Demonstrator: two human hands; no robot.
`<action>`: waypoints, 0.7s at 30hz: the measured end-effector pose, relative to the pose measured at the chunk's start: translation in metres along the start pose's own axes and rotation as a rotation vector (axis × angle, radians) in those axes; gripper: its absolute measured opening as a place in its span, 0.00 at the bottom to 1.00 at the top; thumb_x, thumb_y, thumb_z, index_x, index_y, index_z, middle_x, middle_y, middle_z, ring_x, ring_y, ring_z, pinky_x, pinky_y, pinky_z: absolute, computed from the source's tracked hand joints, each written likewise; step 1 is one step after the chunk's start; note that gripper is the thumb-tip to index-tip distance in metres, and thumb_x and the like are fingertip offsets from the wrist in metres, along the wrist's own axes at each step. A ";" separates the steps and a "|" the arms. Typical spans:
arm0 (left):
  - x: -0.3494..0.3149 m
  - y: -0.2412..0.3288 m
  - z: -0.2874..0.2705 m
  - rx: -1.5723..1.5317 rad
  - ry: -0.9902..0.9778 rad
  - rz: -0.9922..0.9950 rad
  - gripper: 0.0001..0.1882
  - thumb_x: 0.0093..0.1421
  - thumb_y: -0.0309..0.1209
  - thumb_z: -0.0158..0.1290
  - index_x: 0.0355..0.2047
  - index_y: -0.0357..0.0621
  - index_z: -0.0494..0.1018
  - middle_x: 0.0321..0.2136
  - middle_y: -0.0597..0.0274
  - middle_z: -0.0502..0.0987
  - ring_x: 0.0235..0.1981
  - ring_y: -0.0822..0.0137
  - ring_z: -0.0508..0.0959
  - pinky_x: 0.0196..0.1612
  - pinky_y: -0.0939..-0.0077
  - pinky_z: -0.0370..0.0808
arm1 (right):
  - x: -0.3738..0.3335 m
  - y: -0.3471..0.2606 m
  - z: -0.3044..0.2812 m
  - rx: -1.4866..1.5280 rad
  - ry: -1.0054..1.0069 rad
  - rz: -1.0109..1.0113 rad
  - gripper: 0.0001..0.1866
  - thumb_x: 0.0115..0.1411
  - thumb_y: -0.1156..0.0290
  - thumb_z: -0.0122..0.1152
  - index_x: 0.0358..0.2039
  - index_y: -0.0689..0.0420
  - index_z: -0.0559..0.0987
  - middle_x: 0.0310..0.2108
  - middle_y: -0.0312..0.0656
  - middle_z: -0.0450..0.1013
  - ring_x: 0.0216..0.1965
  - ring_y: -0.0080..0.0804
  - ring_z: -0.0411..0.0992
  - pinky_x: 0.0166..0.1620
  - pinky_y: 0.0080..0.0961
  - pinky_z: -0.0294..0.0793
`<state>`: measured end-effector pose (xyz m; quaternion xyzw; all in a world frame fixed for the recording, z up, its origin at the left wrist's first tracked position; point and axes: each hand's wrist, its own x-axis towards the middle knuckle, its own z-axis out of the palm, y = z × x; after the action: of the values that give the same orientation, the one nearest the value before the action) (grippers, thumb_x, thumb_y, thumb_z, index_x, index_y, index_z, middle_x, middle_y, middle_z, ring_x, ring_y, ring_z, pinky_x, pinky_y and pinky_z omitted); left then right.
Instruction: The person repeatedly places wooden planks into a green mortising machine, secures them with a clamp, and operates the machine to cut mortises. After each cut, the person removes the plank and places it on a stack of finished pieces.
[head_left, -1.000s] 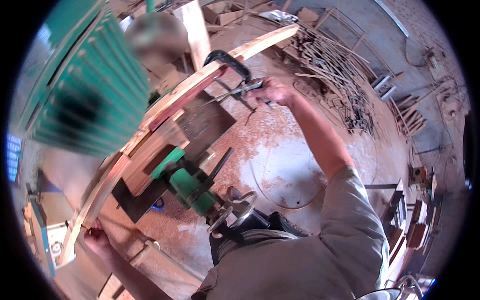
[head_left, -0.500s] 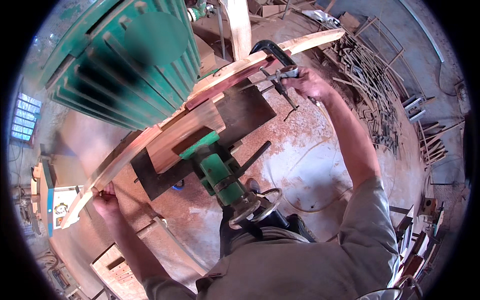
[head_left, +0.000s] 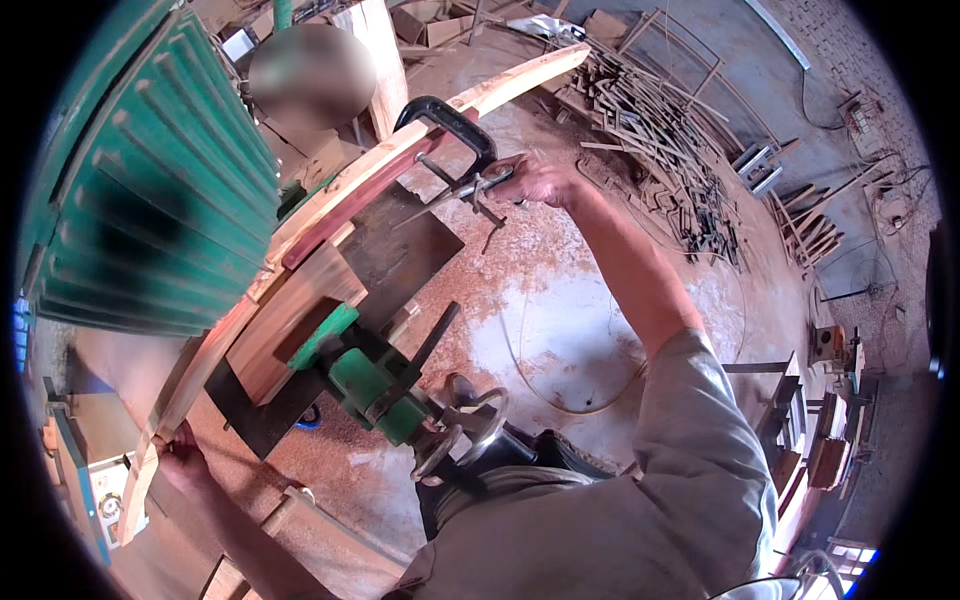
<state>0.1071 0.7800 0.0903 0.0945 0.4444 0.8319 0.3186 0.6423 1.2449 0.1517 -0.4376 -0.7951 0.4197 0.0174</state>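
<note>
A long, curved pale wooden beam point(head_left: 350, 178) runs diagonally past the machine, with a reddish strip point(head_left: 345, 212) along its near side. A black C-clamp point(head_left: 470, 133) grips the beam toward its far right end. My right hand point(head_left: 540, 182) is closed around a grey metal tool point(head_left: 470, 188) with a thin pointed blade, beside the clamp's screw; its exact kind is unclear. My left hand point(head_left: 183, 463) grips the beam's lower left end, its fingers partly hidden behind the wood.
A green ribbed machine housing point(head_left: 165, 210) towers at left. Beside it, a dark metal table point(head_left: 420, 245) carries a wooden board point(head_left: 290, 330) and a green fixture point(head_left: 375, 390) with handwheels, close to my body. Scrap sticks point(head_left: 660, 150) are heaped at far right; sawdust covers parts of the floor.
My view has swung, shifting the scene leftward in the picture. More of the clamp's frame shows. My hands keep their holds on the beam and the tool, with little visible movement relative to the machine.
</note>
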 end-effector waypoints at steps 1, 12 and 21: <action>0.009 0.003 -0.012 0.008 -0.165 0.004 0.10 0.53 0.31 0.53 0.33 0.38 0.68 0.25 0.62 0.69 0.25 0.69 0.68 0.41 0.72 0.74 | 0.007 0.014 0.005 -0.036 0.003 -0.006 0.26 0.47 0.59 0.64 0.46 0.56 0.76 0.30 0.40 0.75 0.34 0.27 0.71 0.41 0.25 0.69; 0.018 -0.016 0.013 -0.014 0.172 -0.029 0.06 0.58 0.27 0.45 0.31 0.39 0.70 0.24 0.62 0.71 0.33 0.64 0.74 0.48 0.61 0.74 | 0.006 0.067 0.028 0.299 0.004 -0.015 0.26 0.50 0.70 0.61 0.50 0.64 0.70 0.42 0.45 0.73 0.42 0.30 0.68 0.46 0.25 0.67; 0.027 -0.055 0.006 -0.001 0.111 -0.170 0.10 0.63 0.29 0.43 0.40 0.42 0.72 0.35 0.61 0.78 0.37 0.61 0.79 0.40 0.63 0.79 | -0.053 0.033 0.021 0.421 0.502 -0.075 0.17 0.58 0.71 0.57 0.47 0.63 0.73 0.40 0.40 0.74 0.41 0.25 0.70 0.45 0.22 0.69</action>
<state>0.1130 0.8222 0.0466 0.0102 0.4673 0.8060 0.3631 0.6893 1.2022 0.1331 -0.4847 -0.6774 0.4527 0.3183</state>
